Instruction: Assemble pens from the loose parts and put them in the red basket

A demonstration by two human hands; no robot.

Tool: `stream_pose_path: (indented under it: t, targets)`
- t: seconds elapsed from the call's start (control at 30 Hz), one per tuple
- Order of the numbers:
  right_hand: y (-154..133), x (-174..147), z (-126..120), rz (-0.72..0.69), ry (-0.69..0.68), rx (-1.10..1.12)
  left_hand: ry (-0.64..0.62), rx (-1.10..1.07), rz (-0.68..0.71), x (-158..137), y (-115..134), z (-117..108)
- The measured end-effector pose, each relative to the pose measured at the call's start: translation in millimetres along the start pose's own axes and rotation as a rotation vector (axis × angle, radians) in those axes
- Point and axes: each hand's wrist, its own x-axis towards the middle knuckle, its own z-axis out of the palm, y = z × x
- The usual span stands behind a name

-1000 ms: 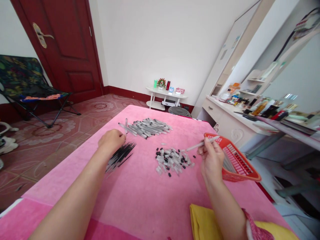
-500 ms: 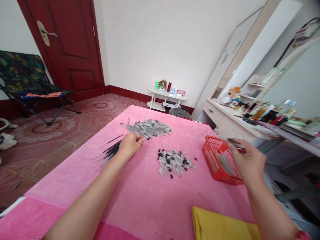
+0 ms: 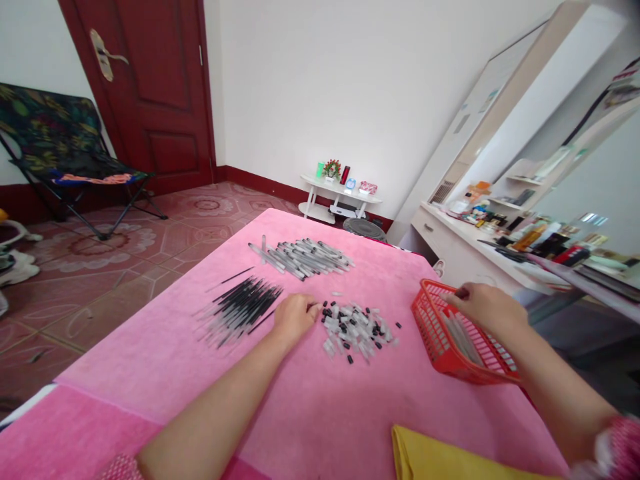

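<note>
My left hand (image 3: 296,315) rests low over the pink cloth, its fingers pinched at the left edge of a pile of clear and black pen caps (image 3: 357,327). Whatever those fingertips hold is too small to name. Left of that hand lies a spread of black pen refills (image 3: 245,303). Behind it is a heap of clear pen barrels (image 3: 310,257). Over the red plastic basket (image 3: 434,343) hangs my right hand (image 3: 487,308), fingers curled down above its far side. What they grip is hidden. Several whitish pens (image 3: 463,339) lie inside the basket.
A folded yellow cloth (image 3: 450,457) lies at the table's near edge. To the right, a white dressing table (image 3: 450,233) holds bottles. A low white side table (image 3: 320,183) stands behind, and a folding chair (image 3: 75,153) at the left.
My left hand has moved right, from beside the refills to the caps. My right hand has tipped down over the basket; the slim thing seen in its fingers earlier no longer shows.
</note>
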Motion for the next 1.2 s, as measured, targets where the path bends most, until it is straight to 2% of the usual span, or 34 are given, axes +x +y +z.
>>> stream_pose_path:
  t: [0.07,0.17,0.23,0.37,0.53,0.73,0.9,0.97,1.07,1.13,1.2]
  targets:
    - [-47,3,1,-0.176,-0.145,-0.041,0.005,-0.004,-0.005,1,-2,1]
    - [-128,-8,18,-0.531,-0.276,0.141,0.007,-0.003,-0.011,0,-3,2]
    - [-177,-22,35,-0.661,-0.289,0.203,0.016,-0.006,-0.001,0,-4,2]
    - [-250,-45,63,-0.72,-0.288,0.185,0.041,-0.003,0.026,0,-7,3]
    - [-295,-53,82,-0.665,-0.309,0.131,0.039,-0.076,-0.005,1,-10,3]
    - [-310,-54,89,-0.579,-0.318,0.068,0.036,-0.054,-0.009,3,-12,5]
    - [-289,-55,74,-0.527,-0.314,0.087,0.053,-0.084,0.019,1,-12,4]
    - [-270,-60,65,-0.497,-0.324,0.202,0.056,-0.106,0.012,0,-11,3]
    - [-234,-74,55,-0.441,-0.381,0.553,0.085,-0.213,0.005,2,-9,2]
    - [-211,-87,51,-0.386,-0.45,0.79,0.113,-0.413,0.01,3,-7,1]
    - [-194,-101,49,-0.339,-0.511,0.96,0.088,-0.73,0.005,4,-3,1]
